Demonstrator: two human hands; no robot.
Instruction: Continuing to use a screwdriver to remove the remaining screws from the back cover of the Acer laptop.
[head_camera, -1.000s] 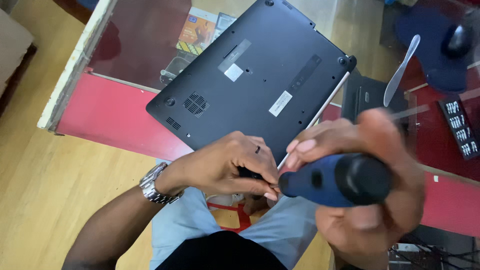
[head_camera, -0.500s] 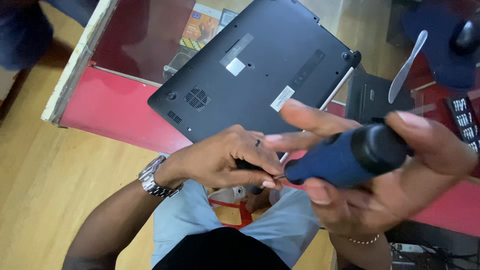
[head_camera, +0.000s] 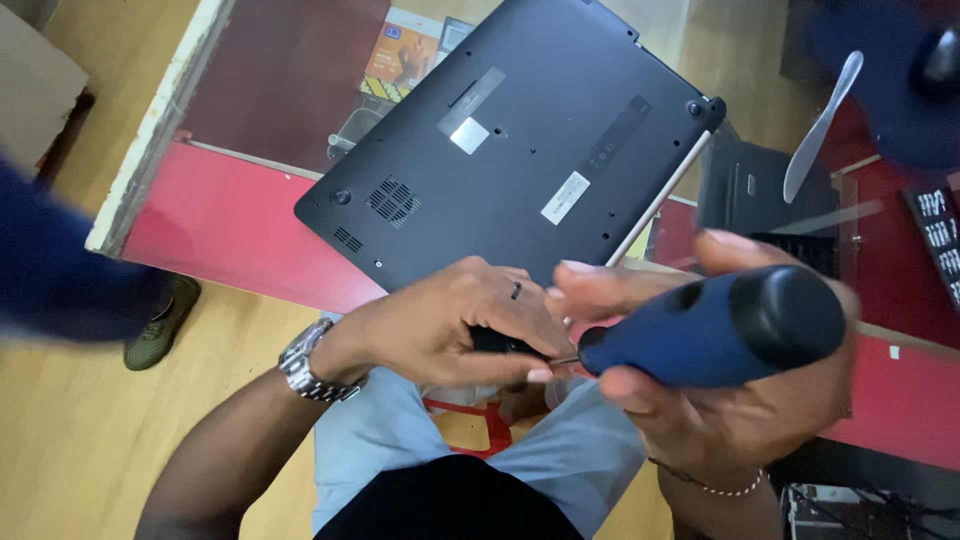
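The right hand (head_camera: 730, 400) wraps its fingers around a blue-handled screwdriver (head_camera: 715, 330), whose long axis runs nearly level, butt to the right, tip pointing left. The left hand (head_camera: 450, 325) pinches thumb and fingers together at that tip, over the near corner of an overturned black laptop (head_camera: 510, 150) that overhangs the near edge of the red counter (head_camera: 220, 235).
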